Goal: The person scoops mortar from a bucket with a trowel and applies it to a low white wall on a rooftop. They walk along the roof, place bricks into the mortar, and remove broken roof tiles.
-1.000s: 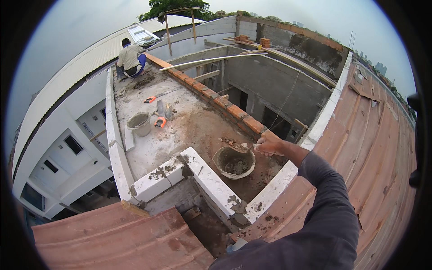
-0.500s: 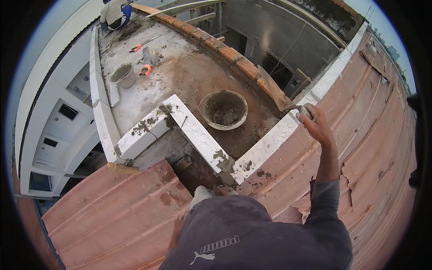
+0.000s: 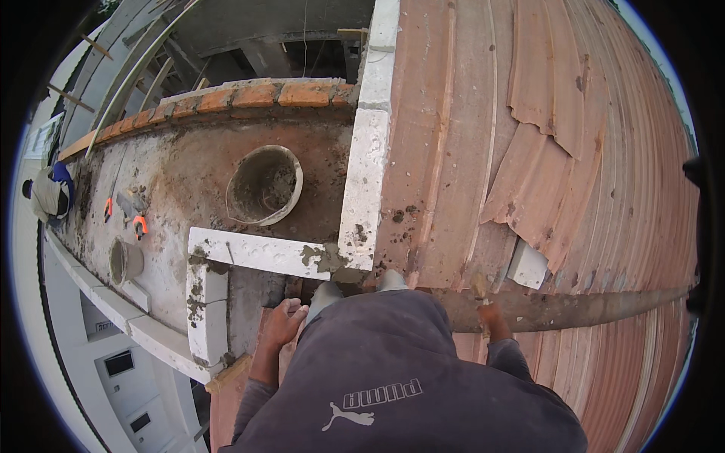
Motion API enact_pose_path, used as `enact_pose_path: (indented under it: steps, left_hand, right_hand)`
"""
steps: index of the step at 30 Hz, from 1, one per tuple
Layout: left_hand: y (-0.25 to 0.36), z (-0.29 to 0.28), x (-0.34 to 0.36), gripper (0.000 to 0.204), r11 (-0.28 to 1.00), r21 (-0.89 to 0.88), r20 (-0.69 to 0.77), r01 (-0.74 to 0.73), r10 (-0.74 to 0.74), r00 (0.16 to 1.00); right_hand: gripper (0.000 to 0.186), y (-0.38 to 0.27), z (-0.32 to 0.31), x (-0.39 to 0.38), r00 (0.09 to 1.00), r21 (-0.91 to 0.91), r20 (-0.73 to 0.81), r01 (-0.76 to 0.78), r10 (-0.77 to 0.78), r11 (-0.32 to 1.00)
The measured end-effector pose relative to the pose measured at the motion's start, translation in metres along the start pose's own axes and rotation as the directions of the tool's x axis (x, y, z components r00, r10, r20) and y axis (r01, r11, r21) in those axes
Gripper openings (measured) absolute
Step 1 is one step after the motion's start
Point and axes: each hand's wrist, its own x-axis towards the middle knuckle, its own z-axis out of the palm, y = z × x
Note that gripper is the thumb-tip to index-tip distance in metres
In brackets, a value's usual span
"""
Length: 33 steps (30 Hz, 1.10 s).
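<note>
My left hand (image 3: 284,323) is raised beside my left leg, fingers loosely bent and apart, with nothing seen in it. My right hand (image 3: 492,320) is low at my right side, closed around a brownish tool (image 3: 479,287) seen nearly end-on, its kind unclear. It hangs over a gap in the roofing sheets, near a loose white block (image 3: 528,265). Ahead of me, a row of white lightweight blocks (image 3: 260,252) meets a second white block row (image 3: 364,181) at a corner smeared with grey mortar (image 3: 330,258). Beyond the corner stands a bucket with mortar (image 3: 296,181).
Reddish metal roofing (image 3: 445,136) with torn, lifted sheets (image 3: 547,189) spreads to the right. A brick course (image 3: 257,95) edges the slab at the back. A smaller bucket (image 3: 130,260) and orange-handled tools (image 3: 140,225) lie left. Another person (image 3: 51,195) crouches at the far left.
My view has swung right. My right hand has drawn back from the end of the white block row to my side, still holding the tool. My left hand has come up into view.
</note>
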Motion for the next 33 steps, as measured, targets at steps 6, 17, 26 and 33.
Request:
enact_pose_path:
  steps: [6, 17, 26, 33]
  left_hand:
    - [0.065, -0.061, 0.043, 0.045, 0.924, 0.145, 0.330, -0.354, 0.292, 0.898]
    - [0.141, -0.062, 0.064, 0.038, 0.809, 0.103, 0.883, -0.579, 0.193, 0.427]
    - [0.205, 0.047, 0.027, 0.047, 0.748, 0.047, 0.944, -0.662, 0.183, 0.274]
    - [0.249, 0.154, 0.000, 0.046, 0.795, 0.081, 0.938, -0.602, 0.143, 0.315]
  right_hand:
    - [0.028, 0.059, 0.117, -0.150, 0.838, 0.566, 0.159, -0.511, 0.522, 0.647]
    - [0.069, 0.001, 0.361, -0.446, 0.860, 0.708, 0.262, -0.480, 0.437, 0.518]
    - [0.060, 0.007, 0.356, -0.477, 0.566, 0.699, 0.506, -0.711, 0.651, 0.074]
    - [0.023, 0.104, 0.279, -0.339, 0.682, 0.782, 0.164, -0.530, 0.712, 0.328]
